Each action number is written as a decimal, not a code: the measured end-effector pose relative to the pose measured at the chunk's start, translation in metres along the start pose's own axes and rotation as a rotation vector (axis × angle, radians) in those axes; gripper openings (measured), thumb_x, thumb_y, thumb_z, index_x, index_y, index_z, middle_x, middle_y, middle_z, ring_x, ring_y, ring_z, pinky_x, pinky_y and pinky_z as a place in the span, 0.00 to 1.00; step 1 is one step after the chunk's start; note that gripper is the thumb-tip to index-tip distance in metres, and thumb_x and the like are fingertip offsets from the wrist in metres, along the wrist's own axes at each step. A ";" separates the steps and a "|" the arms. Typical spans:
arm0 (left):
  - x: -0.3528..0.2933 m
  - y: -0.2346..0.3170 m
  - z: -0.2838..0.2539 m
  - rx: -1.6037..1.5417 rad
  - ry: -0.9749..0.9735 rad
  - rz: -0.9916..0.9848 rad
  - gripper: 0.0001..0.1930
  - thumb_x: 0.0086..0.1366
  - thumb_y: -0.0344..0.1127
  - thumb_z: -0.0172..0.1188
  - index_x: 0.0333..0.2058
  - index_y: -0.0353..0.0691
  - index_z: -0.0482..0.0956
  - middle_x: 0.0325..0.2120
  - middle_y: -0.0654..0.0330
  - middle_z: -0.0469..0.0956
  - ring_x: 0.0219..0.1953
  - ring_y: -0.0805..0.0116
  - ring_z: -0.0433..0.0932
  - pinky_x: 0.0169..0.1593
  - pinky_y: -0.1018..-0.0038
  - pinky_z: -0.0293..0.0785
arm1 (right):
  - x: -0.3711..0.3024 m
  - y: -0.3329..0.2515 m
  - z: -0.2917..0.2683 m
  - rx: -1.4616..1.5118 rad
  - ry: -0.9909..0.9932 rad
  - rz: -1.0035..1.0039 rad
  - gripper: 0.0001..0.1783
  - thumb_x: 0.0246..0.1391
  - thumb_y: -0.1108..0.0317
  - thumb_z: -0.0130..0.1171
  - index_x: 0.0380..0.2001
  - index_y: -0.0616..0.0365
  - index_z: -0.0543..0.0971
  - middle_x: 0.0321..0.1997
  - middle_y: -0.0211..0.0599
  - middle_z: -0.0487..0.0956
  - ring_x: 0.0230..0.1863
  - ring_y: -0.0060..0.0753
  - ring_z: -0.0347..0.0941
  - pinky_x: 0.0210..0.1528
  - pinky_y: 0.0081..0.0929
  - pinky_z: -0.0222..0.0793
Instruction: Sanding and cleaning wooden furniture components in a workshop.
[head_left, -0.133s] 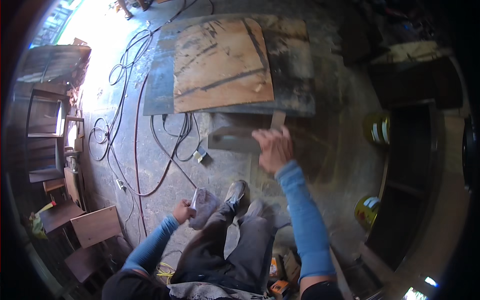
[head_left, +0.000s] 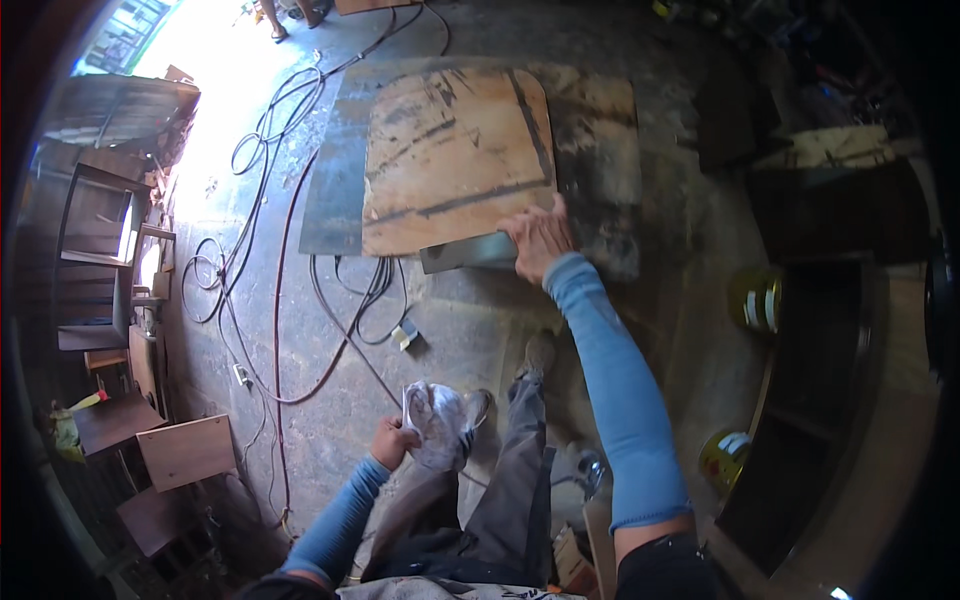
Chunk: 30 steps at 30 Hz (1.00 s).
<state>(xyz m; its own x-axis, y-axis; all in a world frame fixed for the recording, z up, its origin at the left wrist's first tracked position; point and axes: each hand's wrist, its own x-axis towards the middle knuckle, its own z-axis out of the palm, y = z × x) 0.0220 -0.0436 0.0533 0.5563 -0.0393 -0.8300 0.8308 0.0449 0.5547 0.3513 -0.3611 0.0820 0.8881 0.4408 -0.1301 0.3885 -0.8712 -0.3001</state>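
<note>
My left hand (head_left: 391, 440) is closed on a crumpled whitish rag (head_left: 436, 425), which hangs above the floor near my shoes. My right hand (head_left: 542, 238) is stretched forward and grips the right end of a narrow dark-brown board (head_left: 463, 254). That board lies along the near edge of a worn, stained plywood sheet (head_left: 450, 170); whether it touches the sheet I cannot tell. Under the plywood is a larger dark, scuffed tabletop (head_left: 605, 150). The fingers of my right hand partly hide the board's end.
Dark cables (head_left: 225, 270) loop over the floor at the left, with a small socket box (head_left: 404, 335) near the table. Wooden panels (head_left: 186, 452) and frames stand at far left. Two tins (head_left: 752, 302) and a dark cabinet (head_left: 820, 340) are at right. A person's legs (head_left: 275, 20) show at the top.
The board in my right hand has come up to the near edge of the plywood. My left hand and the rag have shifted slightly right, and my feet have stepped.
</note>
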 end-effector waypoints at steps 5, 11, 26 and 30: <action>0.056 0.084 0.096 -0.264 0.077 0.294 0.16 0.40 0.24 0.56 0.31 0.31 0.83 0.28 0.60 0.83 0.30 0.68 0.81 0.36 0.74 0.76 | 0.120 0.067 0.014 -0.184 -0.196 -0.072 0.22 0.44 0.69 0.62 0.46 0.37 0.82 0.49 0.31 0.82 0.60 0.37 0.72 0.73 0.63 0.45; 0.134 0.140 0.137 -0.768 0.044 0.254 0.19 0.37 0.24 0.55 0.33 0.29 0.83 0.29 0.60 0.83 0.31 0.68 0.80 0.36 0.75 0.74 | 0.114 0.067 -0.005 -0.255 0.281 -0.289 0.30 0.51 0.62 0.66 0.60 0.47 0.76 0.65 0.38 0.74 0.70 0.47 0.63 0.74 0.64 0.42; 0.281 -0.087 -0.014 0.861 0.022 -0.140 0.24 0.53 0.35 0.58 0.52 0.48 0.82 0.43 0.47 0.82 0.46 0.49 0.82 0.52 0.62 0.78 | -0.181 -0.064 0.268 0.663 -0.318 0.802 0.25 0.54 0.70 0.59 0.56 0.65 0.74 0.50 0.65 0.79 0.52 0.67 0.74 0.55 0.49 0.70; 0.402 -0.126 -0.043 1.482 0.199 -0.149 0.29 0.55 0.44 0.61 0.58 0.56 0.79 0.72 0.48 0.55 0.70 0.47 0.61 0.68 0.44 0.59 | -0.193 -0.058 0.314 0.704 -0.662 0.657 0.31 0.53 0.74 0.58 0.62 0.62 0.69 0.51 0.66 0.77 0.54 0.67 0.74 0.57 0.50 0.70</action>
<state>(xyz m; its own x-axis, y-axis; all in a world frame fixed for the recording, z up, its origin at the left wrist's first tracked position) 0.1405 -0.0218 -0.3529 0.5573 0.1856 -0.8093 0.2079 -0.9748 -0.0804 0.0799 -0.3278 -0.1719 0.4854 0.1573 -0.8600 -0.5042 -0.7533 -0.4224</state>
